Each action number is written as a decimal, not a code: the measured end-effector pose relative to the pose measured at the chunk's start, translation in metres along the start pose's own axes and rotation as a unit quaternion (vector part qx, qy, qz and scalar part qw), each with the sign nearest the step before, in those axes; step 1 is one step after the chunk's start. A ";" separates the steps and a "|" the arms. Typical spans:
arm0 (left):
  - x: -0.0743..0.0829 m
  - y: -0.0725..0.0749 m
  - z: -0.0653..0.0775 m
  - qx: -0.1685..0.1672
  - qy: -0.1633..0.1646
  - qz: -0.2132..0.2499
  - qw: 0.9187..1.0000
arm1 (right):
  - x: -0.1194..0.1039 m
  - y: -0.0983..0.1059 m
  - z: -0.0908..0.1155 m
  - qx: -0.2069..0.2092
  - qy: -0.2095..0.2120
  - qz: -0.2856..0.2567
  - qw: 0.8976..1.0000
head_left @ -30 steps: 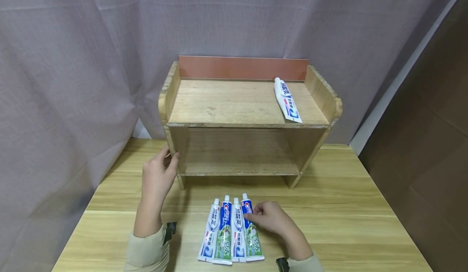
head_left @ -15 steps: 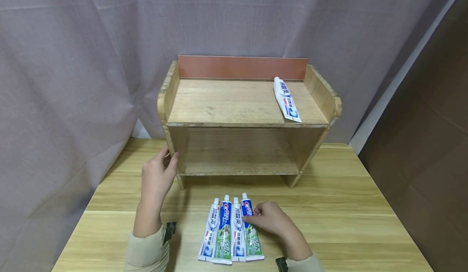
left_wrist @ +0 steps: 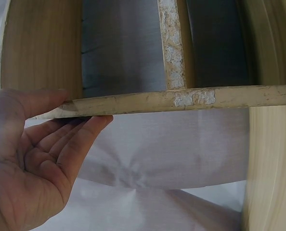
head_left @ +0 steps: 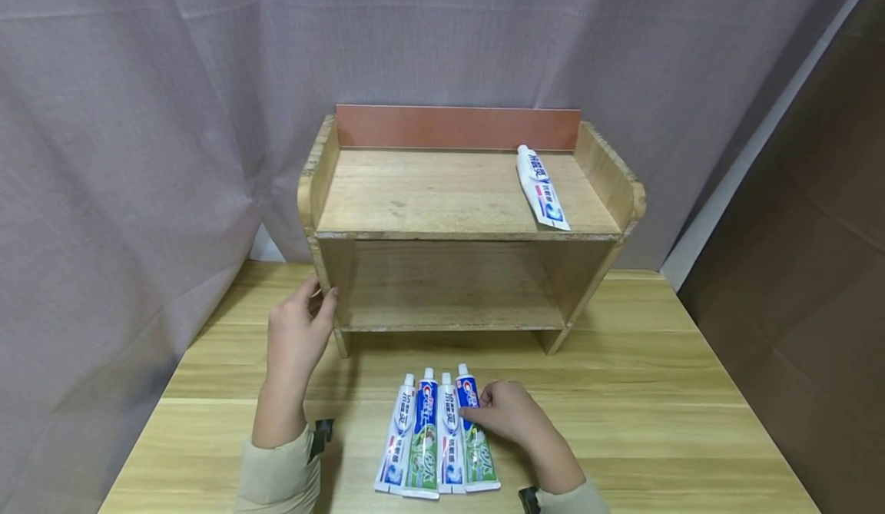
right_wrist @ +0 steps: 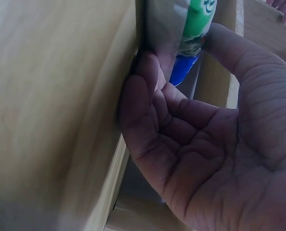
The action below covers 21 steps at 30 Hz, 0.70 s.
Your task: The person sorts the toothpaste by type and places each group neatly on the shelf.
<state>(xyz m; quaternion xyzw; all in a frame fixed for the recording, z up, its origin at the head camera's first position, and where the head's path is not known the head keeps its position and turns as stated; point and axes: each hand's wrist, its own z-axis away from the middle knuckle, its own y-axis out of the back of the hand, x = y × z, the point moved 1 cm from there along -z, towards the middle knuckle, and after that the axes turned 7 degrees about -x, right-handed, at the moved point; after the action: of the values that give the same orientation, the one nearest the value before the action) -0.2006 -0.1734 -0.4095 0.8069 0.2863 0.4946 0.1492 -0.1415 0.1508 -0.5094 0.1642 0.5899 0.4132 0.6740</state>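
My left hand grips the left side panel of a small wooden shelf. In the left wrist view the thumb lies on one face of that panel and the fingers on the other. My right hand pinches the rightmost toothpaste tube, blue and green, by its right edge, thumb on its front. The right wrist view shows this tube between thumb and fingers. Left of it lie a white tube, a blue-green tube and another white tube, side by side, caps toward the shelf.
One white toothpaste tube lies slanted on the shelf's top board, toward the right. A reddish strip runs along the back. The wooden table carries everything, with a grey curtain behind and a brown panel at right.
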 end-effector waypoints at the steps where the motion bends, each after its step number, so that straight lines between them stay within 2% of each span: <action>1: 0.000 0.000 0.000 0.000 0.001 0.000 1.000 | -0.001 0.000 0.000 0.001 -0.002 0.000 1.000; 14: 0.000 0.000 0.000 -0.001 -0.002 0.004 1.000 | -0.002 0.001 0.000 0.014 0.002 0.029 0.999; 21: 0.000 0.000 0.000 0.000 -0.001 0.007 1.000 | 0.000 0.001 0.000 0.011 -0.002 0.025 1.000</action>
<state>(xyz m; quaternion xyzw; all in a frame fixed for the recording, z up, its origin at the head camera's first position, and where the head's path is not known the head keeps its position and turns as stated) -0.2002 -0.1732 -0.4094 0.8093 0.2805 0.4949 0.1461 -0.1422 0.1513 -0.5085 0.1871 0.5889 0.4229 0.6629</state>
